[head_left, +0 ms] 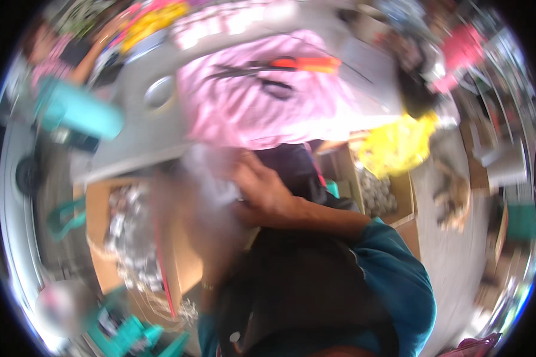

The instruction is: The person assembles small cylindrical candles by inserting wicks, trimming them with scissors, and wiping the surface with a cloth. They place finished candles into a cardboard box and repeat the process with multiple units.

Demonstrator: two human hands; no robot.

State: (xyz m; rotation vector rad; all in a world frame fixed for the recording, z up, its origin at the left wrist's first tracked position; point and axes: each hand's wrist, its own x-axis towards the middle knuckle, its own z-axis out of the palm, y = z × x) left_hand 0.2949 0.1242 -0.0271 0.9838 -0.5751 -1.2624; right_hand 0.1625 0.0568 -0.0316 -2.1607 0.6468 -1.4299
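My right hand is in front of me at the near edge of the table, its fingers curled round a whitish, see-through thing that looks like thin plastic. Motion smears that thing, so its exact kind does not show. On its other side is my left hand, too blurred for its fingers to be made out. Just beyond both hands a pink cloth covers part of the table. Lying on the cloth are a pair of dark scissors and a tool with an orange handle.
A cardboard box of small whitish pieces stands at left; another box at right has a yellow plastic bag on it. A turquoise container lies by the table's left edge. A person sits far left. A tan animal is on the floor.
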